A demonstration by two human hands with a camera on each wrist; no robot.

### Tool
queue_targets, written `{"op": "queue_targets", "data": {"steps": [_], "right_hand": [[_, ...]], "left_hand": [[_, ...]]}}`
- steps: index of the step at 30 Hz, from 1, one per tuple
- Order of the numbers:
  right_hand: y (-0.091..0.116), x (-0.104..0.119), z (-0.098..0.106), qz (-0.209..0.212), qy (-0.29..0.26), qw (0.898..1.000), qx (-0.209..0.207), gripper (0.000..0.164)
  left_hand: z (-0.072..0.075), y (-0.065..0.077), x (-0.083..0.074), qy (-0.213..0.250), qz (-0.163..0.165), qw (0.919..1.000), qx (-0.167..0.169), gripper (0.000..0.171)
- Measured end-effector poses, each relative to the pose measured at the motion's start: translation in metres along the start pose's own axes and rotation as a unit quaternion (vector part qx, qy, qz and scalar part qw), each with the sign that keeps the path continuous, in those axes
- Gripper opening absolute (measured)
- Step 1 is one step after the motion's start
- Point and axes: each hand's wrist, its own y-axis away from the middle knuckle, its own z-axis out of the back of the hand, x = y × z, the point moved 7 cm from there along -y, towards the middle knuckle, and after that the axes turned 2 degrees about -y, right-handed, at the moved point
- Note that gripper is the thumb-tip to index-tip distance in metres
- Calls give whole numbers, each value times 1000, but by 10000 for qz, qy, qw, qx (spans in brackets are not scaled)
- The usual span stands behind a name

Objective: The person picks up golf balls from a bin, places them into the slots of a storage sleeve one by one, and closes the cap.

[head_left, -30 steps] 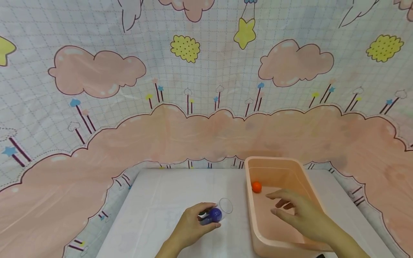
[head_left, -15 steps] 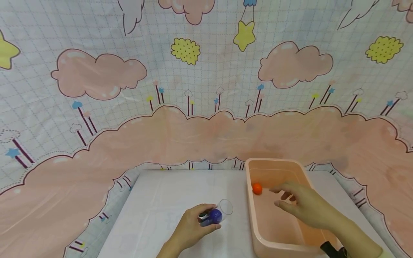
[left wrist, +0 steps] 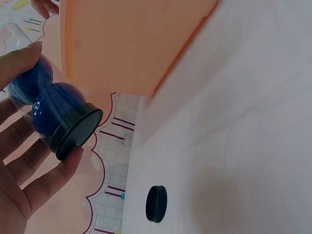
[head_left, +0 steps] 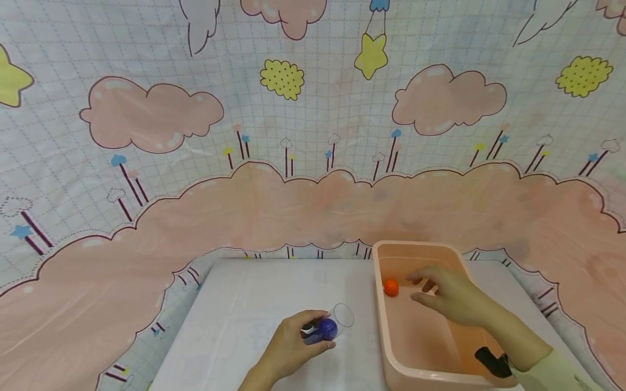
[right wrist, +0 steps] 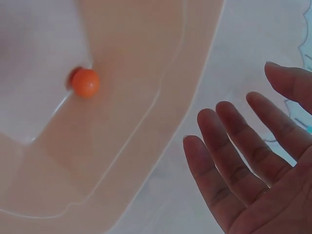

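My left hand grips a clear tube over the table, its thumb on one side and its fingers on the other. Two blue balls sit inside it, against a black cap on its lower end. In the head view the tube's open round rim points away from me. My right hand hovers over the peach plastic bin, fingers loosely bent and holding nothing. An orange ball lies in the bin by its left wall, just left of the right fingertips.
A second black cap stands on the white table in the left wrist view. The bin takes up the table's right side. Behind the table hangs a cloud-patterned cloth. A black strap piece shows at my right wrist.
My right hand has moved farther forward over the bin, with more of the forearm and sleeve coming into view. The left hand and tube have hardly moved.
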Motion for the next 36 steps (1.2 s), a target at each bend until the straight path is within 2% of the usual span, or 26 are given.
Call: {"op": "queue_targets", "data": {"steps": [6,12,19,26,36], "right_hand": [[-14,-12,-5,-306,333,9989,154,34],[-29,-22,-13,-506,270,9980,265,36],[-41,-34,-25,-576,438,9969,308,35],[-52,-50,-41,-830,403,9942,546,46],[-62,-66,-59,-785,738,9919,675,57]], "left_hand": [[0,0,1,-21,-27,10000,-10,56],[0,0,2,-37,-38,10000,-51,55],[0,1,2,-46,-31,9999,-84,56],[0,1,4,-75,-13,9999,-128,57],[-2,2,8,-87,55,9999,-72,58]]}}
